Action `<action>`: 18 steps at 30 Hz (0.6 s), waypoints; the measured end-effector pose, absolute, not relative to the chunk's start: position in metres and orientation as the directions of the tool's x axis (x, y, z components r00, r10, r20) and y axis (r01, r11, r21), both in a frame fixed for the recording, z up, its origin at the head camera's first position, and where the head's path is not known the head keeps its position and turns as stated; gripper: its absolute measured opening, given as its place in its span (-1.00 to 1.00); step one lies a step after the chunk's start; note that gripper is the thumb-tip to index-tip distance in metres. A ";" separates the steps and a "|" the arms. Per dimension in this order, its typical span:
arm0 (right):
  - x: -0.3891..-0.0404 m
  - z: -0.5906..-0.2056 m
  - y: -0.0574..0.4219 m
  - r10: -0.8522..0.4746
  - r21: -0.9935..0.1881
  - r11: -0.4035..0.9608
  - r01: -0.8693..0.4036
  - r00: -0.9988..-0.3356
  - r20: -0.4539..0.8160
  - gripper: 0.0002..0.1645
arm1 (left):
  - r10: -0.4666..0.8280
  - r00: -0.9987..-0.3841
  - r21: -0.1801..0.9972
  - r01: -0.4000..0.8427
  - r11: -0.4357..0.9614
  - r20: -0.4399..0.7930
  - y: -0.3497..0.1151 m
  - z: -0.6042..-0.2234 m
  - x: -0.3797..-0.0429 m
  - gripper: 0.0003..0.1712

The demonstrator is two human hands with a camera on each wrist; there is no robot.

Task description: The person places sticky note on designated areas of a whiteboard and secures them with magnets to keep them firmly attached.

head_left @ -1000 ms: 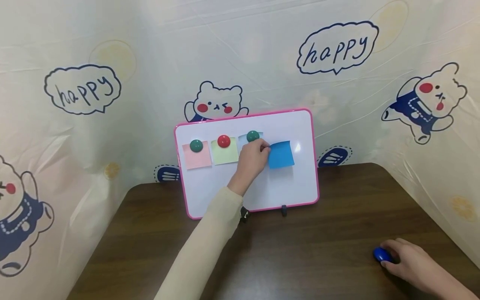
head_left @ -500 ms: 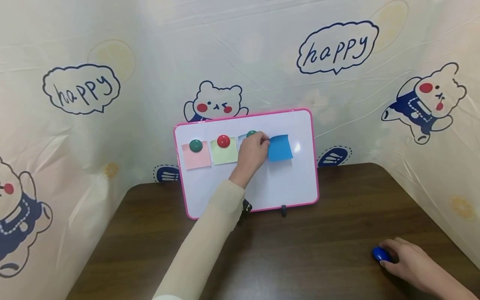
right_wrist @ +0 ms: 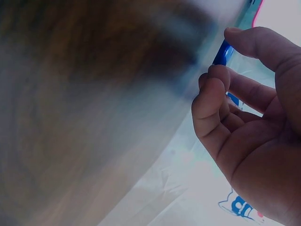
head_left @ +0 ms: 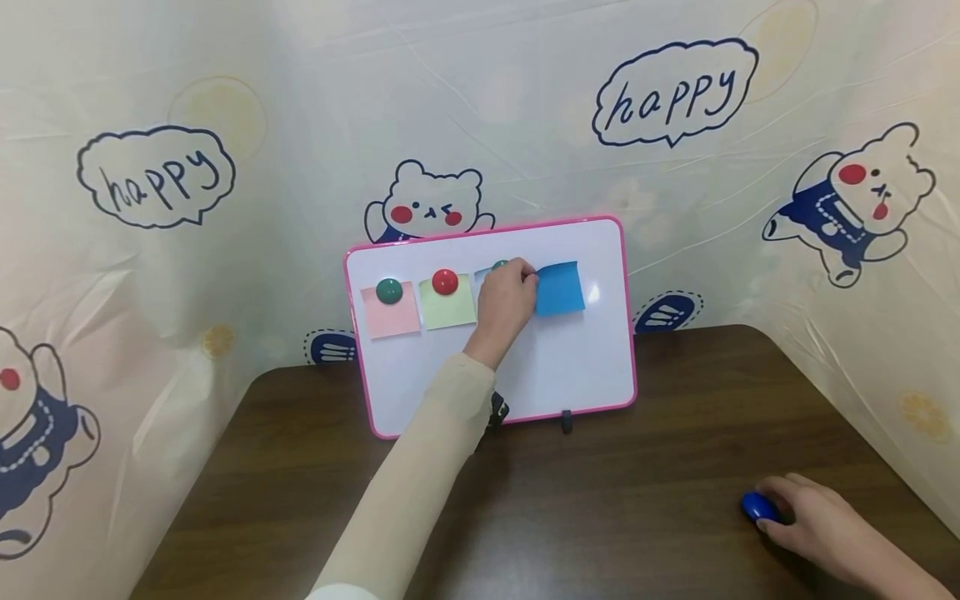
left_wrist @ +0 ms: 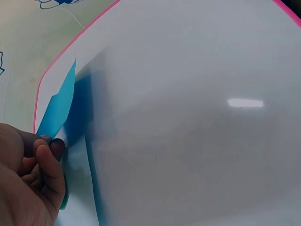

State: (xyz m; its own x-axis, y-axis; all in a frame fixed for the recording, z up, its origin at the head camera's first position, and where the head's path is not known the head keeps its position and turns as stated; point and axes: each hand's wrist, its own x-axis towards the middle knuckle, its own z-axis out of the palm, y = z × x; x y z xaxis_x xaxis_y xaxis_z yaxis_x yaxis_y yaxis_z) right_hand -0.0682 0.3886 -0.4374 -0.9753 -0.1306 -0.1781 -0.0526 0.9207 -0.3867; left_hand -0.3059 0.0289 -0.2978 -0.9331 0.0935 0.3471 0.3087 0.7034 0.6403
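Observation:
My left hand (head_left: pixel 506 304) pinches the left edge of a bright blue sticky note (head_left: pixel 559 288) against the upper right of a pink-framed whiteboard (head_left: pixel 570 367). In the left wrist view the blue note (left_wrist: pixel 60 106) stands out from the board at an angle, its shadow beside it. A light blue note under a green magnet (head_left: pixel 500 264) is mostly hidden behind the left hand. Over the table at the right, my right hand (head_left: pixel 813 521) holds a round blue magnet (head_left: pixel 759 507) between thumb and fingers. The right wrist view shows that magnet (right_wrist: pixel 223 53) edge-on at the fingertips.
Left on the board are a pink note (head_left: pixel 392 315) under a green magnet (head_left: pixel 389 291) and a pale green note (head_left: pixel 447 307) under a red magnet (head_left: pixel 445 282). The board leans upright on black feet (head_left: pixel 567 422) at the back of the dark wooden table (head_left: pixel 660 433), before a printed curtain (head_left: pixel 540 108).
My left hand has moved the blue note slightly upward on the board, covering more of the green magnet behind it. The right hand with the blue magnet has barely moved.

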 end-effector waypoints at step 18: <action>-0.072 -0.431 0.377 -0.154 -0.337 0.934 -0.116 -0.984 -0.088 -0.54 | 0.059 -0.929 0.642 0.298 0.707 0.366 0.037 -0.294 -0.310 -0.78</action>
State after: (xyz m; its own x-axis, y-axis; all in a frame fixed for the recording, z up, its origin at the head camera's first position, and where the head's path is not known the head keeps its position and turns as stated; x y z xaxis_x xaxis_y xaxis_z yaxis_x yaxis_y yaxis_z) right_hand -0.0718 0.3766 -0.4309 -0.9841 -0.1540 -0.0884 -0.1160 0.9344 -0.3367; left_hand -0.3097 0.0366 -0.2942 -0.9285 0.0594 0.3665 0.2985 0.7066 0.6416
